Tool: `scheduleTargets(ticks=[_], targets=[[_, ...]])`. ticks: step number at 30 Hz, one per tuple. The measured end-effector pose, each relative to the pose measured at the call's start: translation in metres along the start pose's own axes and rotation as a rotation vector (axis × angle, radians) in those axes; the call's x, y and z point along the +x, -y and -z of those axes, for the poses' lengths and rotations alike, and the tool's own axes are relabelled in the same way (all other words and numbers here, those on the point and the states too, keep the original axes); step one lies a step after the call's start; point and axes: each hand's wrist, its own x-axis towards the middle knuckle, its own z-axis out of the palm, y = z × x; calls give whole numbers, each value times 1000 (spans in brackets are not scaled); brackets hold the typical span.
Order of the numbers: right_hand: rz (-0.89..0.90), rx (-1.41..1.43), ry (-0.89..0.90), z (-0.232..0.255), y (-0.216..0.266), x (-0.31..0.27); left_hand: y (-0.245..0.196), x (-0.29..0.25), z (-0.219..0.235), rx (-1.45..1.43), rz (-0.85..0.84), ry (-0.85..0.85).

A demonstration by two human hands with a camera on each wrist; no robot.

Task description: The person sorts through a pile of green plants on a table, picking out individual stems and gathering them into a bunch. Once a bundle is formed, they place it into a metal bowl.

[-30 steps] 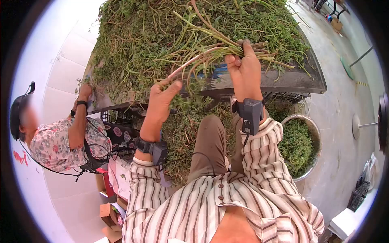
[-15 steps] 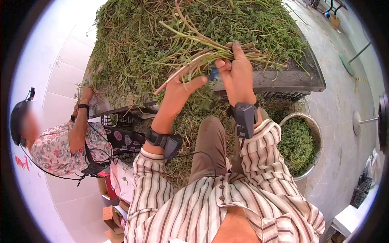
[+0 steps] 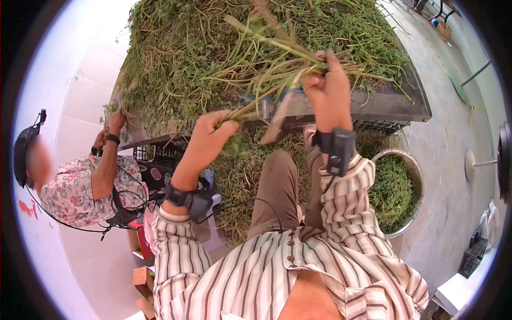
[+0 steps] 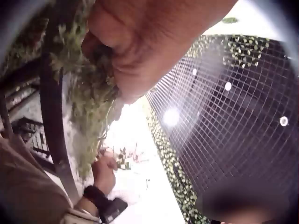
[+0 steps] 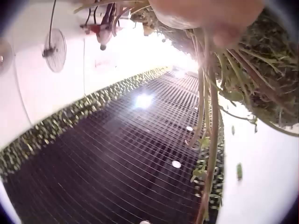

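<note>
My right hand [image 3: 330,92] grips a bunch of long green and reddish stems [image 3: 290,47] over the table's near edge. The stems fan out to both sides of the fingers, and several hang down below the hand in the right wrist view. Lower and to the left, my left hand [image 3: 212,132] pinches the thin ends of some stems [image 3: 245,111] that reach across toward the right hand. Leafy greens [image 4: 88,107] hang from its curled fingers in the left wrist view. A blurred reddish-brown stem [image 3: 278,120] slants down between the hands.
A thick heap of leafy greens [image 3: 181,69] covers the dark table [image 3: 397,106]. More greens [image 3: 234,197] lie below around my legs. A round metal tub [image 3: 420,184] of greens stands at right. Another person [image 3: 88,186] works at the table's left corner.
My left hand first slid right, under the stems, and has now drawn back left with stem ends pinched. A reddish stem has swung from leftward-pointing to hanging downward. The right hand keeps the bunch.
</note>
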Motion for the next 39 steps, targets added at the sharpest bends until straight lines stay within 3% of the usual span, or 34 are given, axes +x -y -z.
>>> scheduleTargets(ticks=[1, 2, 3, 4, 6, 7, 9, 10, 13, 15, 17, 19, 20, 22, 24, 25, 26, 27, 29, 30, 32, 34, 35, 37, 39], targets=[[3, 0, -3, 5, 10, 3, 6, -11, 6, -53, 43, -85], [254, -265, 39, 11, 23, 6, 15, -23, 13, -111, 84, -170], [380, -405, 66, 19, 32, 12, 25, -32, 25, -250, 251, -292], [511, -538, 77, 27, 42, 18, 39, -40, 36, -228, 223, -431], [-152, 581, 264, 38, 50, 34, 69, -51, 60, -441, 297, -574], [-149, 575, 258, 40, 46, 36, 73, -55, 60, -630, 285, -694], [13, 316, -103, 21, 28, 35, 79, -55, 61, -677, 242, -683], [42, 288, -8, 24, 25, 37, 82, -53, 61, -680, 233, -684], [58, 239, -12, 22, 20, 31, 77, -43, 56, -709, 159, -526], [81, 228, -55, 20, 18, 27, 43, -33, 45, -860, 169, -666], [50, 268, -78, 20, 14, 28, 29, -24, 47, -912, 121, -629], [72, 247, -79, 18, 10, 27, -7, -21, 48, -943, -23, -725], [76, 230, -133, 12, 7, 22, -15, -15, 50, -958, -32, -700], [97, 207, -180, 10, 7, 21, -28, -4, 61, -1119, -557, -28], [86, 229, -112, 20, 0, 26, -80, -8, 32, -1249, -629, -144], [84, 228, -103, 15, 2, 21, -100, -6, 3, -860, -723, -341], [65, 109, -163, 7, 5, 11, -116, -1, -16, -161, -830, -402], [37, -15, -216, 1, 6, 6, -132, 4, -35, 471, -975, -567], [66, 130, -143, 32, -8, 36, -160, -7, -108, 516, -1117, -483], [50, 174, -161, 19, -7, 25, -182, -11, -144, 121, -1032, -119], [24, 205, -171, 6, -3, 13, -197, -14, -151, -276, -918, 217], [28, 226, -190, 9, -1, 16, -193, -12, -136, -93, -871, 534], [22, 235, -186, 10, -1, 17, -184, -12, -130, -81, -866, 533], [-4, 245, -142, 16, 2, 22, -157, -11, -113, -342, -718, 450], [-23, 253, -39, 33, 0, 35, -137, -18, -78, -197, -292, 394]])
